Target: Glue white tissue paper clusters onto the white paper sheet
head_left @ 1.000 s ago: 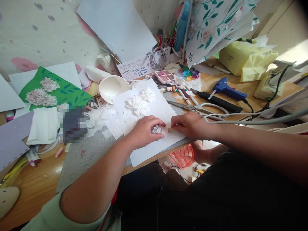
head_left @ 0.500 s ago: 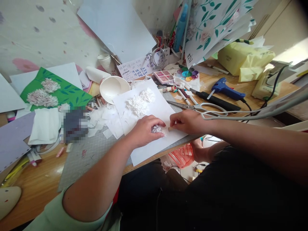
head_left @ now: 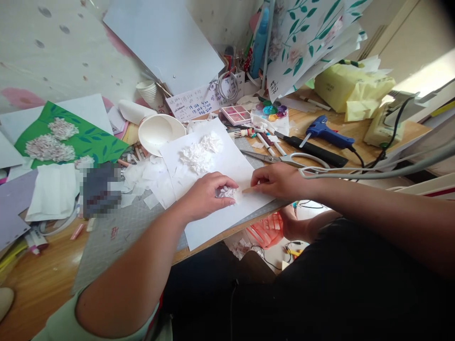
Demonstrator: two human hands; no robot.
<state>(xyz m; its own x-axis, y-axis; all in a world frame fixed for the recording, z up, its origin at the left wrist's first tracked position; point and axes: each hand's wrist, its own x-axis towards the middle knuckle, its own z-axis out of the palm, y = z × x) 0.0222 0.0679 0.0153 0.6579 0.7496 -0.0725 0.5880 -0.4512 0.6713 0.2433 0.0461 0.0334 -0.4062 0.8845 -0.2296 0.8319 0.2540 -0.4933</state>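
"What carries everything?"

"A wooden tabletop (head_left: 46, 289), and on it, in front of me, a grey cutting mat (head_left: 106, 246). A plain white sheet (head_left: 209, 232) lies slantwise over the mat, its near corner reaching the edge."

"And around that?"

"To my left, a green sheet (head_left: 101, 144) with pale ruffled flowers and darker leaves. To my right, just beyond my knuckles, the scissors (head_left: 295, 158). A white paper tub (head_left: 161, 132) tips its mouth towards me behind the sheet."

"What about your hands?"

"Both are low over the sheet, facing each other. My left grip (head_left: 204, 196) is curled narrow, thumb on the near side and fingers on the far side. My right grip (head_left: 275, 182) is pinched, with the fingertips together."

"Holding what?"

"A big white ruffled clump (head_left: 202, 154) lies on the sheet beyond my left knuckles, out of my hold. Inside my left grip sits a smaller ruffled cluster (head_left: 226, 192), down at the sheet. My right pinches a slim tan piece (head_left: 246, 190), its tip pointing at that cluster; I can't tell whether they touch."
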